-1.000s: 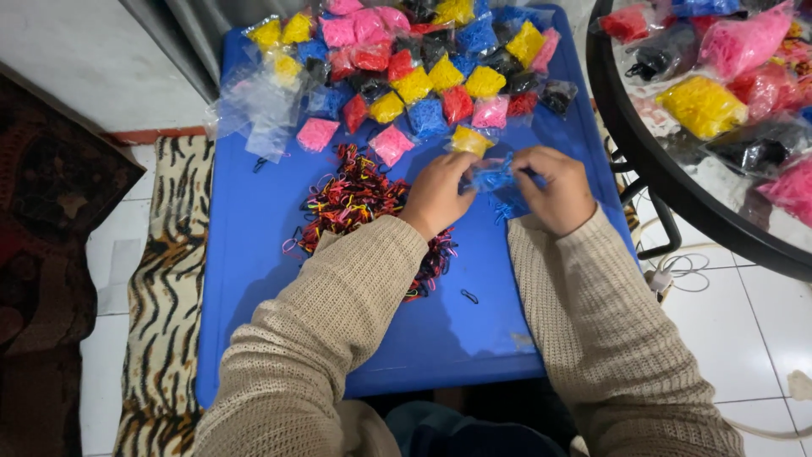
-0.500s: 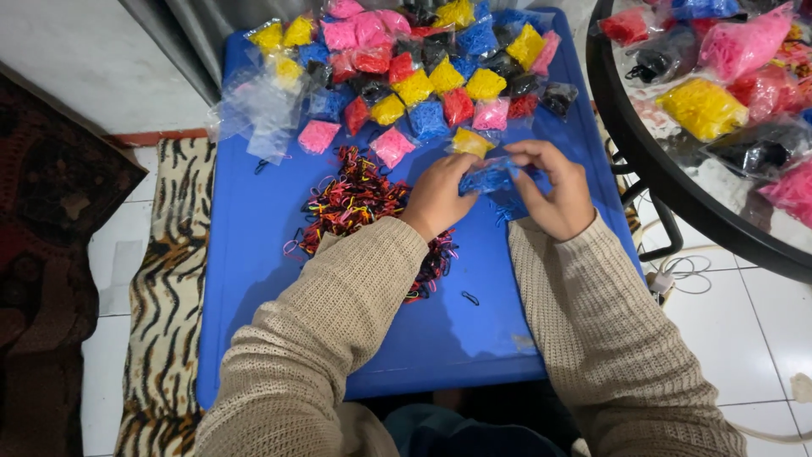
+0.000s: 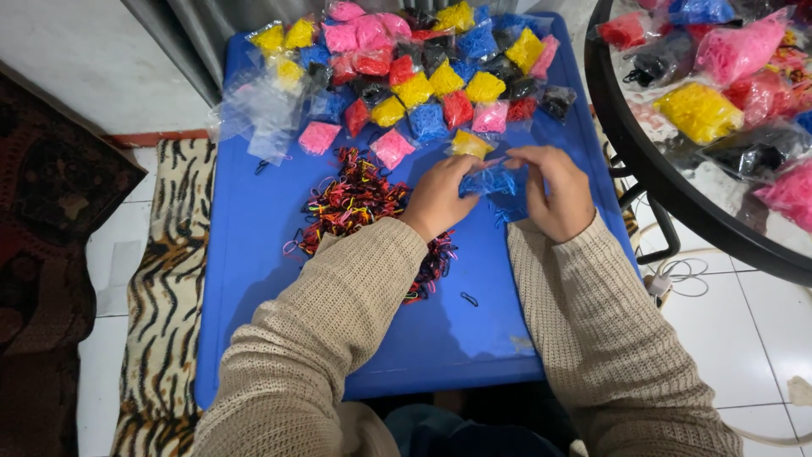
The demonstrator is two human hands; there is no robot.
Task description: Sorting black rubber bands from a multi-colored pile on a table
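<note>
Blue tabletop (image 3: 254, 254) fills the centre of the frame, long edge running top to bottom. Round black-rimmed table (image 3: 630, 144) cuts in at upper right, loaded with large clear bags of pink, yellow, red, black and blue bands. Striped rug (image 3: 161, 279) runs down the left side; white floor tiles at lower right, with a white cable. Both arms in beige knit sleeves (image 3: 338, 313) come up from the bottom edge. Along the top of the tabletop, a heap of small packets (image 3: 414, 68), each one colour: yellow, pink, red, blue, black; a few empty clear bags (image 3: 258, 106) at its left end. Below the packets, left of centre, a loose pile of mixed bands (image 3: 355, 199), partly under the left forearm. Left hand (image 3: 438, 196) and right hand (image 3: 554, 190) meet right of centre, just below the packets. Between them, a blue packet (image 3: 499, 182), held just above the tabletop. Left grip: fingertips pinching the packet's left edge. Right grip: thumb and fingers pinching its upper right edge, fingers curled. One yellow packet (image 3: 469, 142) just above the left hand. One stray dark band (image 3: 469, 297) lower centre.
</note>
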